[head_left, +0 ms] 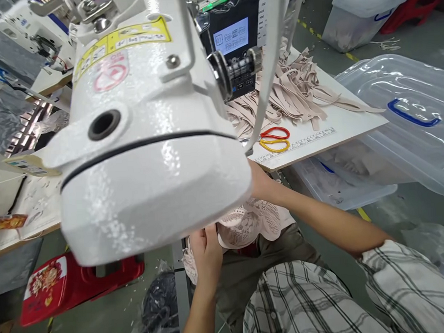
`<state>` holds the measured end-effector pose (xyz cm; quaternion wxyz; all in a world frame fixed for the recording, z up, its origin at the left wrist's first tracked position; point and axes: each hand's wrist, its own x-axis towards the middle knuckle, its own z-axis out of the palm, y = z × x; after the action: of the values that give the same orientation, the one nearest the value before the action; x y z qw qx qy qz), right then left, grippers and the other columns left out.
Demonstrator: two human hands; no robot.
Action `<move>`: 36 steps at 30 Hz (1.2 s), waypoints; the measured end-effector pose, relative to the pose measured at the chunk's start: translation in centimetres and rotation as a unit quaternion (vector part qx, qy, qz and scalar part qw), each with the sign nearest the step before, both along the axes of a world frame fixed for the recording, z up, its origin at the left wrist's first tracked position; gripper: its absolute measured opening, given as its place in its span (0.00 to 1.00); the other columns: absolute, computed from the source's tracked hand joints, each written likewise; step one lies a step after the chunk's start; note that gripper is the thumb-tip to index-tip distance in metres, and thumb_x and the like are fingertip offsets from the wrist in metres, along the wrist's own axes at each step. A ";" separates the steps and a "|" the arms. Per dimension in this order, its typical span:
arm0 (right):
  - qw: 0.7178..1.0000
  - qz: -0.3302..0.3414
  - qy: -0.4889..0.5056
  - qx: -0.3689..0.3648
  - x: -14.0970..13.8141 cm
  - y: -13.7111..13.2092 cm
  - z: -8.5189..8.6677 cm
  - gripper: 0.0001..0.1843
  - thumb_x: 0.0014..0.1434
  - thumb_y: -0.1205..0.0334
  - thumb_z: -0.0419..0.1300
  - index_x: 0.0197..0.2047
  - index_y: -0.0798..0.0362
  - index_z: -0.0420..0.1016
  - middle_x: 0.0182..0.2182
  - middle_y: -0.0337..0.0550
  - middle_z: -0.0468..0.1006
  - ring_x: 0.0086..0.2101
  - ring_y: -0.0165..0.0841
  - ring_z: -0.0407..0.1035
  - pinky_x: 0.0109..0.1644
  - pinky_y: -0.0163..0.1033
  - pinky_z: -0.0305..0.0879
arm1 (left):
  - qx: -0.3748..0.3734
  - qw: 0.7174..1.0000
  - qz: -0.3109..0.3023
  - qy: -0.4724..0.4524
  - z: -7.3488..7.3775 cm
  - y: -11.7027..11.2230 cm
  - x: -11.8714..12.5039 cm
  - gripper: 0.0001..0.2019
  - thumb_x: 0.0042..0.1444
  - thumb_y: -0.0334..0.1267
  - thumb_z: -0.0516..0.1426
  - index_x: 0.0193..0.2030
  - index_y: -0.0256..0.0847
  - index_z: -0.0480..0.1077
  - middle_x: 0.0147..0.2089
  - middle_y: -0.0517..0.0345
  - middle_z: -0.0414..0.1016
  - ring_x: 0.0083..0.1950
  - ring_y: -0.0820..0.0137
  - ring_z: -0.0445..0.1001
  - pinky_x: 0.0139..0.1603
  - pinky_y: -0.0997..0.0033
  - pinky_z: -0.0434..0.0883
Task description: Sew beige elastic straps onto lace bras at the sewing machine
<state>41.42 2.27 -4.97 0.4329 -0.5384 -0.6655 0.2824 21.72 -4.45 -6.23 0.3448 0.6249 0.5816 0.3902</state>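
A white sewing machine head (153,189) fills the middle of the view and covers the needle area. Below its lower edge hangs a pale pink lace bra (243,229), its cups draped over my lap. My left hand (207,250) is closed at the bra's left side, fingers pinching its edge, the tips partly under the machine head. On the other side my right hand (261,182) reaches in behind the machine head, beside the bra. Its fingers are hidden there, so their hold does not show.
Scissors (275,139) with red and yellow handles lie by a ruler strip (302,142) on the white table (352,116). Pale fabric strips (292,90) are heaped behind them. Clear plastic bins (407,124) stand right; a red stool (76,286) is at left.
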 end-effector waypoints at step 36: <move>0.962 0.162 0.171 -0.140 4.8 -10.5 3.9 0.13 0.59 0.53 0.59 0.30 0.53 0.64 0.28 0.34 0.61 0.29 0.28 0.55 0.33 0.35 0.53 | -0.458 0.710 -0.405 -0.349 -2.3 -8.8 4.6 0.39 0.39 0.57 0.71 0.55 0.32 0.76 0.47 0.39 0.81 0.55 0.46 0.77 0.60 0.47 0.68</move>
<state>46.22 -8.23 -1.07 0.4091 -0.4225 -0.6134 0.5271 26.34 -13.28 -8.51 0.8922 0.3854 0.2177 0.0892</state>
